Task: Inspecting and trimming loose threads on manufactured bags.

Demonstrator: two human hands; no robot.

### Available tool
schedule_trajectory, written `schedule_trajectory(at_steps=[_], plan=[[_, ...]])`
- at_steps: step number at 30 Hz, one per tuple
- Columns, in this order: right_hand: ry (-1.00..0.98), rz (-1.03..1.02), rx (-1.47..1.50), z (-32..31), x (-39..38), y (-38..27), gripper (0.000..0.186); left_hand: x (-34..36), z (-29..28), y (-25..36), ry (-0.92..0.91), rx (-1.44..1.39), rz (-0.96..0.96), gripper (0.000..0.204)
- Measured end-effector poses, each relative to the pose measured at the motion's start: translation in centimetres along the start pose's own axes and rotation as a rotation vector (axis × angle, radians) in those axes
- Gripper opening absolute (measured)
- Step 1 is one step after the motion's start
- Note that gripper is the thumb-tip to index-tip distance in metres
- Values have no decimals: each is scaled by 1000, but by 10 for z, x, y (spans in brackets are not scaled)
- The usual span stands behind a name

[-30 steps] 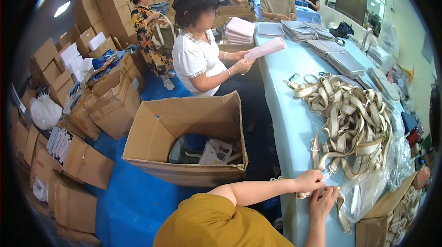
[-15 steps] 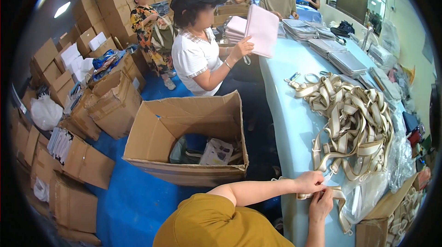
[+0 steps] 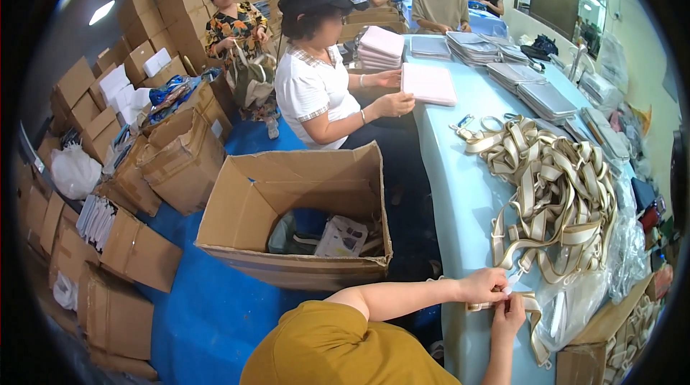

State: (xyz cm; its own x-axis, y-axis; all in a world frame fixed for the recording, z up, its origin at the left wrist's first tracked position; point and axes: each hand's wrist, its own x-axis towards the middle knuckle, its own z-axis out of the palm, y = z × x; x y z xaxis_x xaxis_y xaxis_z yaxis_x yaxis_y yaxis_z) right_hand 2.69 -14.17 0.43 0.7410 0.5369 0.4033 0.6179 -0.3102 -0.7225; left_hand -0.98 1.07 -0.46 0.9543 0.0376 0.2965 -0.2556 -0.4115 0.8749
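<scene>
My left hand (image 3: 480, 286) and my right hand (image 3: 509, 317) meet at the near end of the light blue table (image 3: 460, 198). Both pinch the end of a beige webbing strap (image 3: 528, 306), with a small white piece between the fingertips. The strap trails down to the right over a clear plastic bag (image 3: 568, 313). Just beyond my hands lies a big tangled heap of the same beige straps (image 3: 553, 191). My mustard-coloured sleeve and shoulder fill the lower edge.
An open cardboard box (image 3: 302, 220) with papers inside stands on the blue floor to my left. A person in a white shirt (image 3: 316, 90) sits beside the table, holding a pink flat pack (image 3: 428, 83). Grey flat stacks (image 3: 532, 90) lie farther along. Cardboard boxes (image 3: 165, 155) crowd the left.
The person in the white shirt has lowered the pink flat pack from upright to flat on the table. My hands stay at the strap end with little movement.
</scene>
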Motion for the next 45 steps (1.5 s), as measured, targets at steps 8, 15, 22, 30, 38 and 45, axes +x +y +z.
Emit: schedule_trajectory(at_steps=[8,15,22,30,38,45], plan=[[-31,65,102,-1,0,10,11,0,-3,5,-21,-59,22,24],[-83,212,344,-4,5,5,11,1,-8,-2,-98,-22,10,28],[-150,152,281,-9,9,6,18,2,-14,2,-168,-137,22,24],[-159,157,120,-25,-3,11,19,4,1,6,-130,-142,71,16],[-165,88,90,-1,17,5,14,0,-25,0,-77,-158,-136,20],[-206,263,346,-17,12,17,16,9,-18,10,-222,-190,-194,24]])
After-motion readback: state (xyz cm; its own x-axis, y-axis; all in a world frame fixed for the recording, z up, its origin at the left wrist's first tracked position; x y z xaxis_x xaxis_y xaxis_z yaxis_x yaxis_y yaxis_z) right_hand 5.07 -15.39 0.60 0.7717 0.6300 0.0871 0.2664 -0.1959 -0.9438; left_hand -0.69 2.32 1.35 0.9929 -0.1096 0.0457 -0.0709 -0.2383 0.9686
